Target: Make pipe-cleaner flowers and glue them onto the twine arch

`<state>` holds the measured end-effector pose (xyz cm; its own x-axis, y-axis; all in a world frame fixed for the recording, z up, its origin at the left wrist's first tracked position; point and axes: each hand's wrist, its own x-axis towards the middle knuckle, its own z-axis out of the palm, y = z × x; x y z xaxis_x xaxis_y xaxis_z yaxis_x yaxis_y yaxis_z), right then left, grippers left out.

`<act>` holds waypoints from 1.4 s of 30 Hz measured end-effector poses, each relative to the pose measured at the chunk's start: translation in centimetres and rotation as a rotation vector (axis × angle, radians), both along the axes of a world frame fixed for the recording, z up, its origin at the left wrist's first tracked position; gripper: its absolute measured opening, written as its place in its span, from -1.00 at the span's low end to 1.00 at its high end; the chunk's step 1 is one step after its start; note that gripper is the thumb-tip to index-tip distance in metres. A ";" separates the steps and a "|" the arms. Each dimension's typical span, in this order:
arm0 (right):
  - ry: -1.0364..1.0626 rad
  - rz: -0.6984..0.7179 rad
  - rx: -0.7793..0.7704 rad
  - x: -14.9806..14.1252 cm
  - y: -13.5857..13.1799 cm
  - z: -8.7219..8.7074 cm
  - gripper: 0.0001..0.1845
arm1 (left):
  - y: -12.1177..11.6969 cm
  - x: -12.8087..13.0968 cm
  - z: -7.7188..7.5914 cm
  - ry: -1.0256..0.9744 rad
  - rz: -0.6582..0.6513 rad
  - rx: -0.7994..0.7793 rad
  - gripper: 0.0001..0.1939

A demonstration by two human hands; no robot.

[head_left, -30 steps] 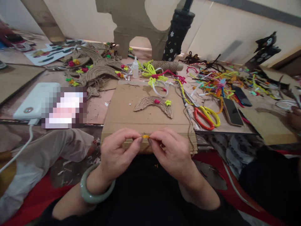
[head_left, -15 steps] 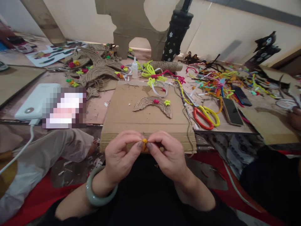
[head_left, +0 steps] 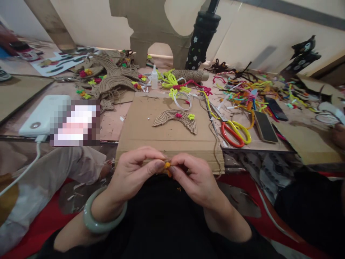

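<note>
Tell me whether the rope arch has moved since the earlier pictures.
No. The rope arch lies in the same spot on the cardboard, with no visible shift either way.

A pale, cream-toned wall (head_left: 256,21) runs along the far side, with a thin slanting seam right of centre. A broad grey band (head_left: 304,12) crosses its upper right part. At the far left, a tan post (head_left: 51,21) slants down to the table (head_left: 109,126), which stretches from left to right with a dull pinkish top and a dark near edge. Below, on the near side, the floor (head_left: 36,230) shows deep red at left and right, with brownish-grey patches (head_left: 74,198) among it, the left one littered with pale scraps. Soft light leaves a blurred shadow (head_left: 265,55) on the wall at right.
</note>
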<state>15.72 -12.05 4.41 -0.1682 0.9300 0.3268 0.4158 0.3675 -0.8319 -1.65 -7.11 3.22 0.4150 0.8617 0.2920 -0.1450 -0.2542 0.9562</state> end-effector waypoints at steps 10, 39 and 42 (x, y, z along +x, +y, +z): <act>-0.046 -0.032 0.057 0.0 0.0 -0.3 -0.91 | 0.3 0.1 0.3 0.030 -0.118 -0.144 -0.91; 0.303 -0.040 -0.154 -0.9 0.3 -0.7 -0.91 | 0.2 0.1 -0.8 0.122 0.155 0.445 -0.79; 0.386 -0.015 -0.196 -0.8 0.3 -0.9 -0.92 | 0.2 0.0 -0.5 0.111 0.123 0.510 -0.80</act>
<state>14.90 -11.78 3.47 -0.0545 0.9821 0.1804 0.0648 0.1837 -0.9808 -1.62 -6.95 2.67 0.3717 0.6659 0.6468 0.0098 -0.6995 0.7146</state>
